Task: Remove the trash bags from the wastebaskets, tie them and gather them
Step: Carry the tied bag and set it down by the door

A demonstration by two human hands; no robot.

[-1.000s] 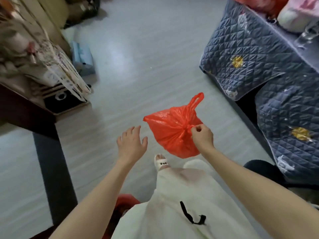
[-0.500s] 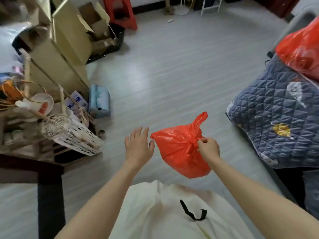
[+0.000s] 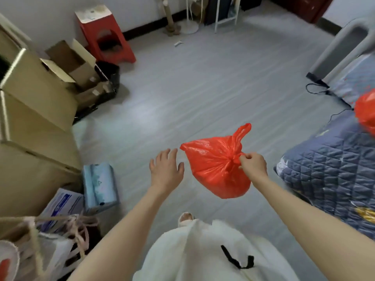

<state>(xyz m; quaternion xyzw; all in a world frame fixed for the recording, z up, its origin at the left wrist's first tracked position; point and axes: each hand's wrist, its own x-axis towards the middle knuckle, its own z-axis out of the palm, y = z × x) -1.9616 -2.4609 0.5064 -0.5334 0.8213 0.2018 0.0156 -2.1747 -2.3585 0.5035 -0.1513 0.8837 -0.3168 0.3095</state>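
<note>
A tied red trash bag [image 3: 215,165] hangs in the air in front of me, one handle loop sticking up. My right hand [image 3: 252,164] pinches it at the knot on its right side. My left hand [image 3: 166,169] floats just left of the bag with fingers spread, holding nothing and not touching the bag. Part of a second red bag [image 3: 366,114] lies on the quilted bed at the right edge.
Stacked cardboard boxes [image 3: 34,110] and a tissue pack [image 3: 100,185] line the left. A red plastic stool [image 3: 105,35] stands by the far wall. A bed with a blue quilted cover [image 3: 332,175] is on the right, a cable [image 3: 322,92] beside it. Grey floor lies ahead.
My view has lifted and turned toward the far wall, bringing the stool and boxes into sight. The bag stays pinched in my right hand; my left hand stays spread beside it.
</note>
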